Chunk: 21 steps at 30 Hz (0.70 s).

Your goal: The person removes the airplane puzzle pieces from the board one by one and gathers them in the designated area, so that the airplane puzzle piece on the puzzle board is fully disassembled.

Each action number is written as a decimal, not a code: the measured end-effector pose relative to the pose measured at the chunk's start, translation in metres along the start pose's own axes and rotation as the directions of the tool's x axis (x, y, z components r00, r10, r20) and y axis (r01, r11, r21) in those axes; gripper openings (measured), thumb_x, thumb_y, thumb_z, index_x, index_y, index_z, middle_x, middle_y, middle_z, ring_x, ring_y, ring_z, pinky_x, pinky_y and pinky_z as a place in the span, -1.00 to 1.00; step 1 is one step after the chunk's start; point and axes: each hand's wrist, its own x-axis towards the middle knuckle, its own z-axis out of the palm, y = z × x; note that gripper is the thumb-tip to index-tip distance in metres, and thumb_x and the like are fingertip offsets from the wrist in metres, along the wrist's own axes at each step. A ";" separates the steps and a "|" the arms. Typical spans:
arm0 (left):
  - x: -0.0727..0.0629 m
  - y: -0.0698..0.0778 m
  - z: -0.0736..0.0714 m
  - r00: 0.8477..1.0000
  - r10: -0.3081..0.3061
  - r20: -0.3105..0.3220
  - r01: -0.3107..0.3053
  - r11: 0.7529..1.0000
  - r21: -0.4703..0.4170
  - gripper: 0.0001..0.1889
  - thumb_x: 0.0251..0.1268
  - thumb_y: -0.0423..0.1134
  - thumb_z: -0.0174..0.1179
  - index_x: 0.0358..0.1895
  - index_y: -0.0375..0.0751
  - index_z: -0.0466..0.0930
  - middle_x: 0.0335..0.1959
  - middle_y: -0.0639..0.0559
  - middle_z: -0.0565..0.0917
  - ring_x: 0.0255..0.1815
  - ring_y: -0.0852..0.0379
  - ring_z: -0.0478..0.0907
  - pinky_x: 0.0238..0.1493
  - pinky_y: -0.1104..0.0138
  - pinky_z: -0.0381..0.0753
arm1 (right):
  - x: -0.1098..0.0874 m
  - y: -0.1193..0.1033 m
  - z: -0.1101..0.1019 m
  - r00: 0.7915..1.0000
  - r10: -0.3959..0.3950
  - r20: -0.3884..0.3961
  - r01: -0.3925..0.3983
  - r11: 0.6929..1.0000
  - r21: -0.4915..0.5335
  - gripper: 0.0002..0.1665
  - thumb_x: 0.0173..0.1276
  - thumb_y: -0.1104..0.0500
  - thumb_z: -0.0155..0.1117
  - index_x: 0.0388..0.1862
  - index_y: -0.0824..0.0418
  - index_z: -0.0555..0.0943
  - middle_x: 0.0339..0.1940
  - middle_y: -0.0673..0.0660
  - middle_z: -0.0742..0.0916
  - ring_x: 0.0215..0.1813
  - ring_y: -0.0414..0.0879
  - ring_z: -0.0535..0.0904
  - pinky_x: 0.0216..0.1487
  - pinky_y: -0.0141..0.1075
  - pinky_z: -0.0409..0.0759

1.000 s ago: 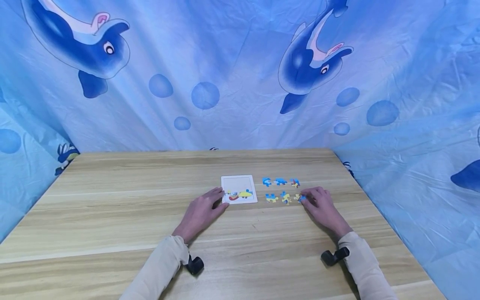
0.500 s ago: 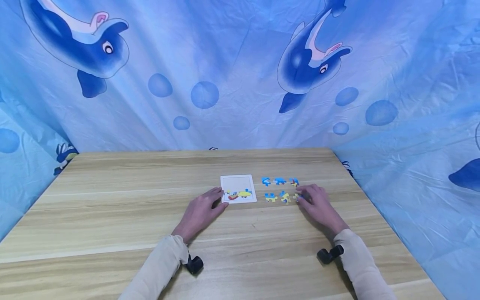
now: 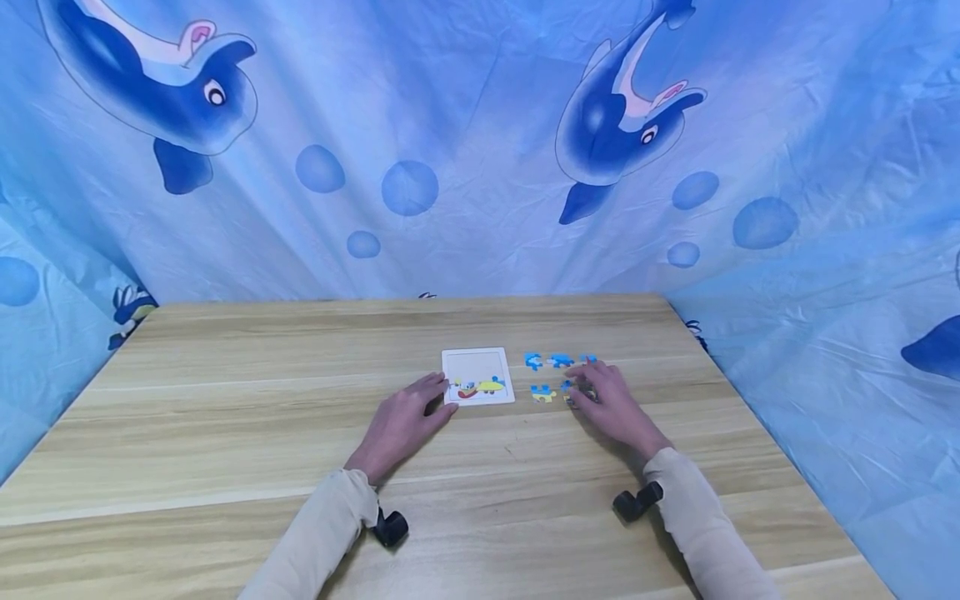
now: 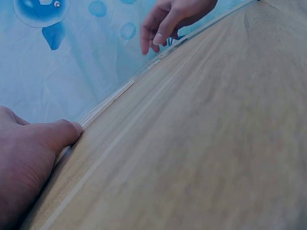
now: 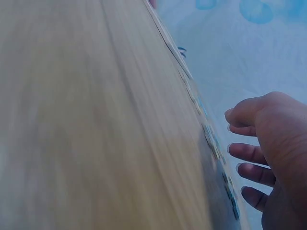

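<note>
Puzzle pieces (image 3: 560, 361) lying right of a puzzle tray (image 3: 476, 364)
Left hand (image 3: 402, 423) relaxed, touching the tray's left edge – right hand (image 3: 612, 408) holding nothing, fingers loosely bent above the pieces on the counter (image 3: 495, 517)

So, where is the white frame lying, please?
In the head view, the white frame lies on the table, with the left hand at its left edge and puzzle pieces to its right.

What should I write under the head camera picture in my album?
Left hand touching the puzzle tray, right hand hovering over loose pieces.
</note>
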 end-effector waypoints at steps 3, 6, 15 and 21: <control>0.000 0.000 -0.001 1.000 0.003 0.001 -0.003 1.000 0.002 -0.51 0.43 -0.02 0.34 0.25 -0.28 0.67 0.32 -0.19 0.60 0.36 -0.15 0.54 0.28 -0.04 0.56 | 0.005 -0.005 0.005 1.000 -0.013 0.007 0.013 1.000 0.006 -0.63 0.46 0.24 0.34 0.17 0.37 0.63 -0.07 0.21 0.67 0.17 0.28 0.46 0.17 0.15 0.42; 0.000 0.000 -0.001 1.000 0.006 0.001 -0.006 1.000 0.007 -0.51 0.43 -0.03 0.34 0.25 -0.28 0.67 0.32 -0.19 0.61 0.35 -0.15 0.54 0.27 -0.03 0.57 | 0.010 -0.010 0.011 1.000 -0.020 0.013 0.020 1.000 0.012 -0.62 0.46 0.22 0.33 0.18 0.36 0.63 -0.01 0.21 0.67 0.13 0.20 0.47 0.18 0.14 0.46; 0.000 0.000 0.000 1.000 0.010 -0.011 -0.010 1.000 0.014 -0.51 0.40 -0.03 0.37 0.24 -0.29 0.68 0.31 -0.20 0.62 0.33 -0.17 0.56 0.24 -0.05 0.59 | 0.027 -0.030 0.027 0.999 -0.020 0.025 0.018 0.996 0.087 -0.66 0.49 0.23 0.30 0.18 0.33 0.63 0.02 0.20 0.65 0.17 0.17 0.48 0.34 0.23 0.37; 0.001 0.001 -0.001 1.000 -0.002 -0.002 0.002 1.000 0.005 -0.51 0.41 -0.03 0.37 0.24 -0.29 0.68 0.32 -0.20 0.61 0.34 -0.16 0.55 0.25 -0.05 0.59 | 0.037 -0.040 0.040 0.998 -0.050 0.040 0.046 0.994 0.101 -0.65 0.47 0.23 0.31 0.17 0.32 0.64 -0.01 0.18 0.66 0.18 0.18 0.44 0.18 0.09 0.47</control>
